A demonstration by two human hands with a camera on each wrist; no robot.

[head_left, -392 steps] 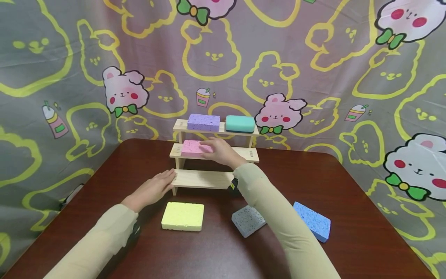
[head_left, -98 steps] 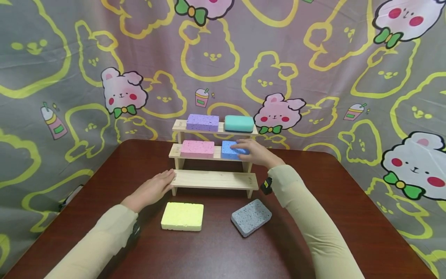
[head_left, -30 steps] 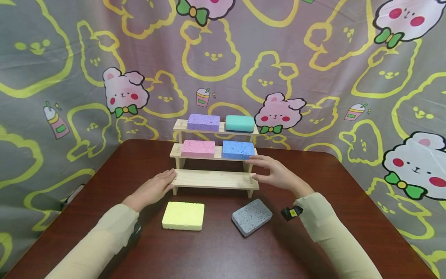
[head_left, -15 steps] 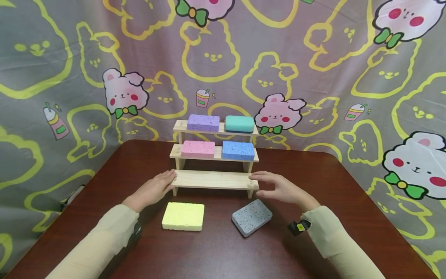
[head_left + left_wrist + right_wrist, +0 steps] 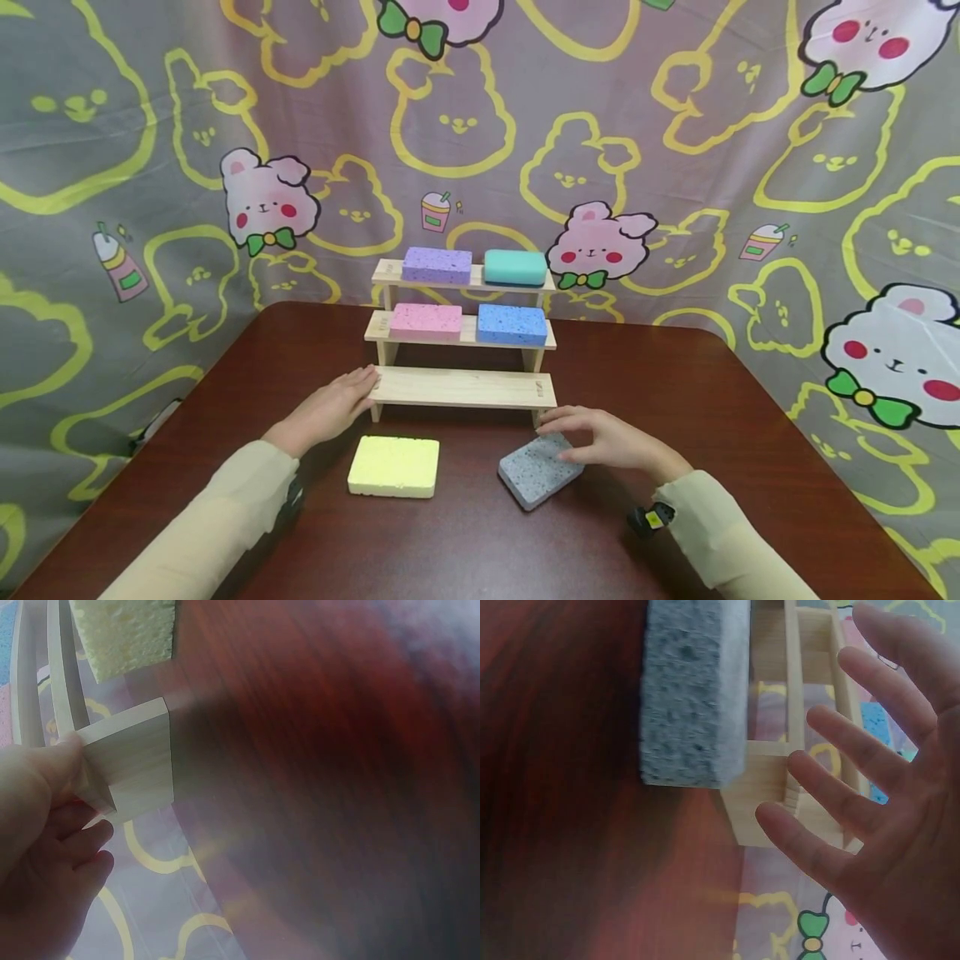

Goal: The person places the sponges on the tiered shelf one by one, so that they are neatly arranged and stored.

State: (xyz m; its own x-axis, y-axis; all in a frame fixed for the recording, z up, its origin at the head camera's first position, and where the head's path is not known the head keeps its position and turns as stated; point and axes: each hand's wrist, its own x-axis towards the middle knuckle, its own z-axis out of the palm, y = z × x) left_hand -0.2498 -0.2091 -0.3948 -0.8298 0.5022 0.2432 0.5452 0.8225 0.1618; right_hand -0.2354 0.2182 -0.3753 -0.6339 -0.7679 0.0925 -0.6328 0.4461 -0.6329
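My left hand (image 5: 327, 412) holds the left end of the bottom board of a three-tier wooden shelf (image 5: 461, 386); the left wrist view shows the thumb (image 5: 56, 761) against the board, the other fingers curled beside it. Above the grey sponge (image 5: 536, 475) hovers my right hand (image 5: 603, 437), its fingers spread. A gap shows between those fingers and the grey sponge (image 5: 686, 690) in the right wrist view. Left of it on the table lies a yellow sponge (image 5: 393, 467). Pink (image 5: 426, 321) and blue (image 5: 512, 323) sponges sit on the middle tier, purple (image 5: 437, 265) and teal (image 5: 515, 267) ones on top.
The dark reddish-brown table (image 5: 450, 550) extends around the shelf on both sides and in front. Behind it hangs a grey curtain (image 5: 480, 192) with yellow cartoon outlines and pink rabbit faces.
The pink sponge was positioned first, then the blue sponge went from the table's right side to the middle tier. My right hand let go and came down to the grey sponge; my left stayed put.
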